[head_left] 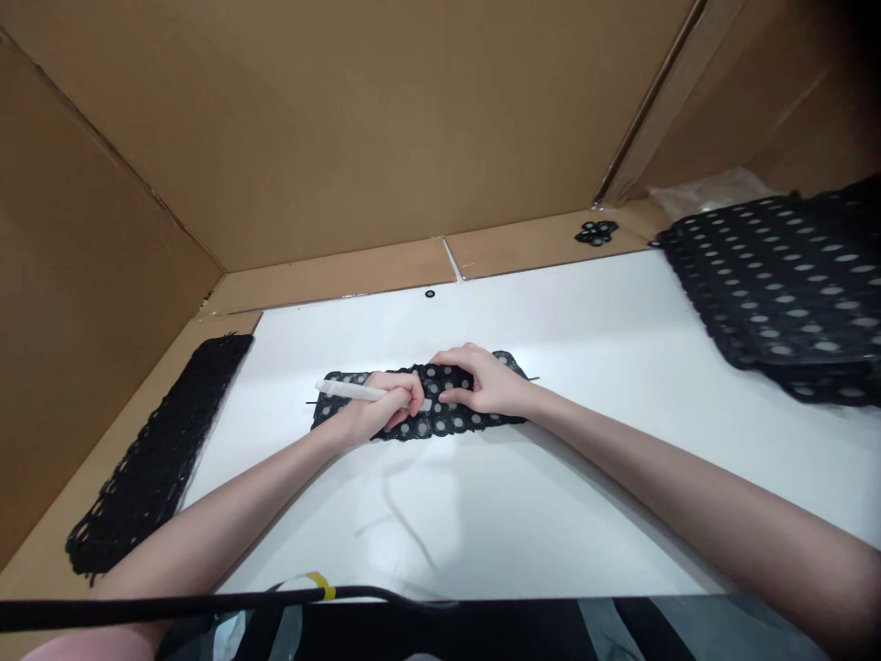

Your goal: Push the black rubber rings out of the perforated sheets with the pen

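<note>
A black openwork strip with pale round dots (440,428) lies flat across the white board, spanning left to right under both hands. My left hand (386,404) is closed around a white pen-shaped tool (348,390). Its back end sticks out to the left, and its tip points right onto the strip. My right hand (492,381) rests on the strip's right part, thumb and fingers apart in a curve, fingertips near its far edge. Thin dark ends poke out at both short sides of the strip.
Stacked black lacy strips (158,450) lie at left. A large dotted black pile (791,285) and clear plastic (712,191) sit at right. A small black cluster (596,233) and a single ring (430,294) lie behind. Cardboard walls (413,119) enclose the board (585,312); a black cable (262,599) crosses in front.
</note>
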{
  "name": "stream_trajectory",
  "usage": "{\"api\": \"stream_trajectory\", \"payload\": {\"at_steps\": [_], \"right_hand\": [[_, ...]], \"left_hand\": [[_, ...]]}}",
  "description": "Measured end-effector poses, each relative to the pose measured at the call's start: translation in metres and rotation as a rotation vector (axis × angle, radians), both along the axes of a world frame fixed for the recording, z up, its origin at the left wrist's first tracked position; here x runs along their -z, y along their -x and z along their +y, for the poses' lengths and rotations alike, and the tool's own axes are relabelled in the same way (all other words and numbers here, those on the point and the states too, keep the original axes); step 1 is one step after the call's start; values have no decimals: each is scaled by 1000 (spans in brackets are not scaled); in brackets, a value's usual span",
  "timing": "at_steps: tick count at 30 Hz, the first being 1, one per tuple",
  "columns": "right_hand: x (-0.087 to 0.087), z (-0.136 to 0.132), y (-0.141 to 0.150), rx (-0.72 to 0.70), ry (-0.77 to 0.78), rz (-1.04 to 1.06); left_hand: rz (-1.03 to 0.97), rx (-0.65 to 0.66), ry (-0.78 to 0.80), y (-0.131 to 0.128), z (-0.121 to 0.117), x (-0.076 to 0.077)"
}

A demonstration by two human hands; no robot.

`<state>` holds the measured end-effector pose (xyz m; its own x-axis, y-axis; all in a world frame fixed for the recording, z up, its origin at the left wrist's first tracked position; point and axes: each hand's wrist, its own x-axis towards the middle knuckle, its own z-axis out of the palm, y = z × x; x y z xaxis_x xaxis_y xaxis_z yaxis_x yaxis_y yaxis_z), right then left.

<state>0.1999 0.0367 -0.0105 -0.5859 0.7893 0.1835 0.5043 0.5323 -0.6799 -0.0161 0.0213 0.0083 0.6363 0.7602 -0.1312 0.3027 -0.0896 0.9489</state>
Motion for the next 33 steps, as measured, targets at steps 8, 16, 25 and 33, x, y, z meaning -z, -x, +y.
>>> {"api": "stream_trajectory", "payload": {"at_steps": [8,16,25,33], "right_hand": [[-5,-5,-4,-19,-69,14],[-3,-8,-4,-63,-57,163],[-4,-8,-2,-74,23,236],[-3,-8,-3,-69,28,237]], "left_hand": [[12,-29,8,-3,0,-1],[4,-20,-115,-5,-5,-2],[32,45,-245,-4,-5,-2],[17,25,-225,-3,-4,0]]}}
